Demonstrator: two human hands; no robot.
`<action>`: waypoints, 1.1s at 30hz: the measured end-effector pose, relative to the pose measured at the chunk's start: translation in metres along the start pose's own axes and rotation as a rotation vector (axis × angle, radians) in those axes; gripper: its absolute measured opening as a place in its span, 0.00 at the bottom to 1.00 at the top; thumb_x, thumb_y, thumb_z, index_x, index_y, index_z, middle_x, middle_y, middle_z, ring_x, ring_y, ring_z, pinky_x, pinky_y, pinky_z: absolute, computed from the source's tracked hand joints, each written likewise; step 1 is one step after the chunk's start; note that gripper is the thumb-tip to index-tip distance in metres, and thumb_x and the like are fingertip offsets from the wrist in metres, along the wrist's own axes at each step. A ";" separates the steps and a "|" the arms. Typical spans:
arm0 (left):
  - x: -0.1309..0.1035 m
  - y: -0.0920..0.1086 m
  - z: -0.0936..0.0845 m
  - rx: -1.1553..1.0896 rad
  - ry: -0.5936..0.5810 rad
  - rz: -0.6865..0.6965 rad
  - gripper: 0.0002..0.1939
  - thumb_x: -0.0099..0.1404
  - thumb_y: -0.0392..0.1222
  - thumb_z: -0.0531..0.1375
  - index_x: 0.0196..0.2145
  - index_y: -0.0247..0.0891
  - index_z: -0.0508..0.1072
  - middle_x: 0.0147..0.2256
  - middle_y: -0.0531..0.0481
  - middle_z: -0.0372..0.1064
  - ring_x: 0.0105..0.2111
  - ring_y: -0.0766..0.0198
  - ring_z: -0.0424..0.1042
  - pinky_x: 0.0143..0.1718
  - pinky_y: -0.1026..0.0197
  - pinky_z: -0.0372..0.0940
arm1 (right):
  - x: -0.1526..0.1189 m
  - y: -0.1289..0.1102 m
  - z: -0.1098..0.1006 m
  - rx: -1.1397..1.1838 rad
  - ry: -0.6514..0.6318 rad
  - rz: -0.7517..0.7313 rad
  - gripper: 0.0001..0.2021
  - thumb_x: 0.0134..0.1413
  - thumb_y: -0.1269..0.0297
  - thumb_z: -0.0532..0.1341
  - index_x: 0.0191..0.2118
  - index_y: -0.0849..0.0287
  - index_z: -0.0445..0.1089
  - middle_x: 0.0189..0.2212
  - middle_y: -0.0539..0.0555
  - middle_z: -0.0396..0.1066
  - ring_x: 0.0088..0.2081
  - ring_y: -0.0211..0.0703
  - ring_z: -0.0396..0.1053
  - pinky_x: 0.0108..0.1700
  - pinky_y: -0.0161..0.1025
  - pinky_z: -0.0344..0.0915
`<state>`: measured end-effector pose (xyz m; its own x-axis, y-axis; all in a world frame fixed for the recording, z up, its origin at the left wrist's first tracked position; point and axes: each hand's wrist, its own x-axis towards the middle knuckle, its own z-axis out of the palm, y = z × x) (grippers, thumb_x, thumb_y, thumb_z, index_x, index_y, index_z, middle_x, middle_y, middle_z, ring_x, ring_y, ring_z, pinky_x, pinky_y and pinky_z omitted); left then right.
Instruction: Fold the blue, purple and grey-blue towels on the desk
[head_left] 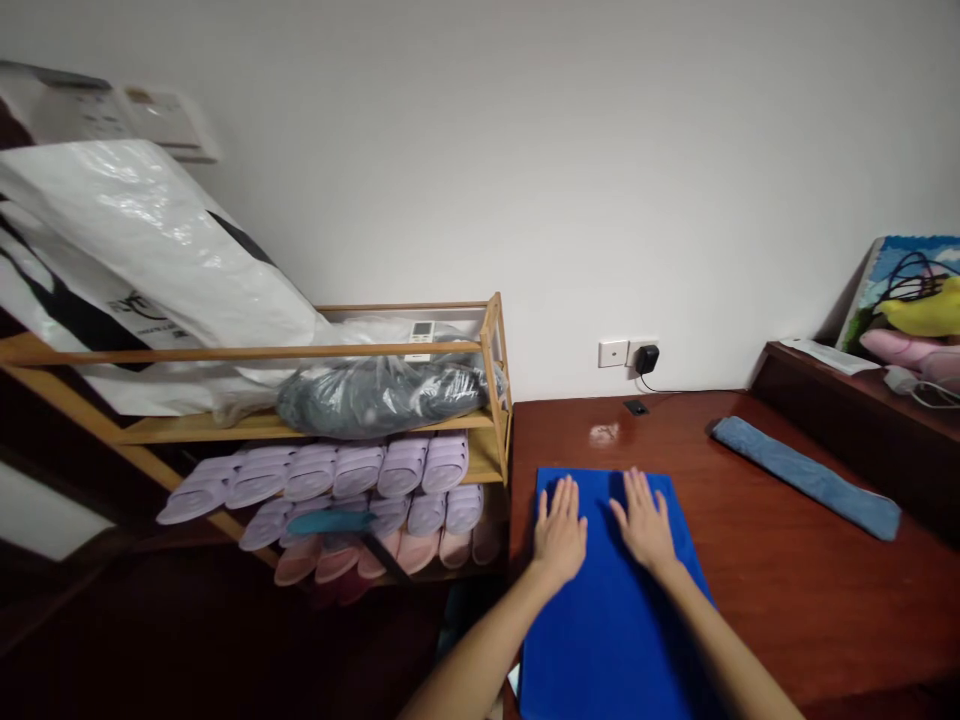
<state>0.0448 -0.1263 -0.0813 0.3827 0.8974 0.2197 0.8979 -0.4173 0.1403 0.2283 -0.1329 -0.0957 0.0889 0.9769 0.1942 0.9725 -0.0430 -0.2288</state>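
A bright blue cloth lies flat on the reddish-brown wooden table, its far edge toward the wall. My left hand rests palm down near the cloth's far left corner, fingers stretched out and holding nothing. On the far right part of the cloth, my right hand also lies palm down with its fingers spread. To the right, apart from both hands, is a folded, long grey-blue cloth.
Left of the table stands a wooden rack with several purple slippers, pink slippers and white bags. A black plug sits in the wall socket. A raised shelf at the right holds a yellow plush item.
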 end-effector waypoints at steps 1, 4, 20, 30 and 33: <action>-0.009 0.009 0.003 -0.026 0.000 0.041 0.30 0.70 0.48 0.38 0.65 0.35 0.37 0.66 0.48 0.36 0.65 0.59 0.33 0.63 0.45 0.39 | -0.011 -0.012 0.004 0.028 -0.008 -0.116 0.30 0.63 0.50 0.37 0.65 0.61 0.42 0.66 0.55 0.40 0.66 0.42 0.34 0.64 0.50 0.39; -0.031 0.020 0.009 -0.071 -0.039 0.082 0.29 0.70 0.48 0.36 0.65 0.37 0.38 0.66 0.48 0.39 0.65 0.60 0.36 0.63 0.47 0.42 | -0.036 -0.032 0.014 0.068 -0.061 -0.282 0.27 0.64 0.54 0.35 0.64 0.57 0.48 0.64 0.54 0.47 0.65 0.41 0.40 0.63 0.48 0.44; -0.083 0.002 -0.032 -0.065 -0.034 0.002 0.31 0.70 0.52 0.37 0.65 0.36 0.38 0.66 0.46 0.36 0.65 0.57 0.37 0.63 0.44 0.41 | -0.080 0.017 -0.018 -0.157 0.121 0.078 0.37 0.60 0.45 0.40 0.64 0.72 0.46 0.65 0.67 0.41 0.65 0.54 0.39 0.63 0.55 0.39; -0.131 0.028 -0.034 -0.061 -0.109 0.113 0.29 0.70 0.53 0.38 0.65 0.44 0.39 0.66 0.52 0.39 0.65 0.56 0.40 0.63 0.43 0.42 | -0.137 -0.025 -0.020 0.061 -0.082 -0.263 0.29 0.62 0.48 0.40 0.64 0.55 0.46 0.65 0.54 0.45 0.65 0.47 0.41 0.63 0.53 0.45; -0.139 0.013 -0.044 -0.054 -0.122 0.099 0.30 0.70 0.56 0.38 0.65 0.45 0.39 0.66 0.53 0.38 0.65 0.58 0.39 0.63 0.44 0.43 | -0.149 0.004 -0.026 0.035 -0.044 -0.202 0.31 0.60 0.45 0.42 0.65 0.54 0.45 0.65 0.53 0.46 0.65 0.47 0.42 0.63 0.53 0.46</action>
<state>-0.0062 -0.2628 -0.0678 0.4950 0.8610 0.1165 0.8429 -0.5084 0.1759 0.2244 -0.2840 -0.1003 -0.1178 0.9731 0.1980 0.9614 0.1617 -0.2228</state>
